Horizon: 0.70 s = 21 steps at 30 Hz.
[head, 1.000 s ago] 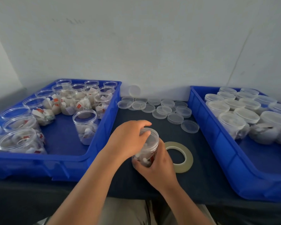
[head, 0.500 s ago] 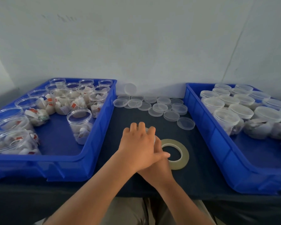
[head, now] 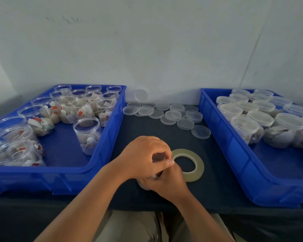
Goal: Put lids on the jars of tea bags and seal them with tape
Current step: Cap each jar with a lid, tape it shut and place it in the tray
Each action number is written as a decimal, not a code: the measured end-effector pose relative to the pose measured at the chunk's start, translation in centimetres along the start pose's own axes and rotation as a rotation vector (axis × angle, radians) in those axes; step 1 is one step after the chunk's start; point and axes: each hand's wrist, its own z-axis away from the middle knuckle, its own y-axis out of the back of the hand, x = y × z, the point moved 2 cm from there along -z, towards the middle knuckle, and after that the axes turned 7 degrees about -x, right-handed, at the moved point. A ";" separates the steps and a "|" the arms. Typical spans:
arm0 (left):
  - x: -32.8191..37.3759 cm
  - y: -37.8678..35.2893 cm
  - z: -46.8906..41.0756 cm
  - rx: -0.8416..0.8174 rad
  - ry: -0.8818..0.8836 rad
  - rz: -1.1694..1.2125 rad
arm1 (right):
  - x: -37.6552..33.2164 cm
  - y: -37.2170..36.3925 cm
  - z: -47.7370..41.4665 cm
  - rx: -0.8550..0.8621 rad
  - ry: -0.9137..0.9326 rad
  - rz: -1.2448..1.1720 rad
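In the head view the small clear plastic jar of tea bags (head: 142,184) sits on the dark-covered counter (head: 164,137) near its front edge, almost hidden by both hands. The left hand (head: 143,158) curls its grip over the top, apparently on the lid, and the right hand (head: 168,181) wraps the body from the near right. The flat yellowish ring of tape (head: 199,165) lies hole-up just right of the jar, nearer the right hand, which looks better placed to fetch it.

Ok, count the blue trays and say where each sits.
2. One blue tray on the left holds open jars; the other, on the right, holds lidded jars. None seems hidden.
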 end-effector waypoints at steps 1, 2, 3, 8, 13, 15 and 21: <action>-0.1 0.2 0.3 0.005 0.014 -0.028 | 0.0 0.1 0.1 0.012 0.001 0.001; -0.3 0.3 0.6 0.011 0.073 -0.079 | -0.1 0.1 0.1 0.030 -0.004 0.005; -0.4 0.4 0.9 -0.001 0.176 -0.139 | -0.2 0.1 0.2 0.054 -0.018 0.009; 0.5 -0.3 1.5 -0.214 0.427 -0.245 | -0.6 -0.3 0.5 0.117 -0.003 0.142; 2.8 -1.9 -0.6 -0.096 0.538 -0.158 | -1.2 -0.5 0.2 0.090 0.009 0.443; 3.5 -2.9 -1.2 0.064 0.581 -0.311 | -0.8 -0.3 0.1 0.056 -0.054 0.393; 1.3 -3.2 -0.6 0.265 0.275 -0.327 | -0.2 0.0 -0.4 0.064 -0.083 0.350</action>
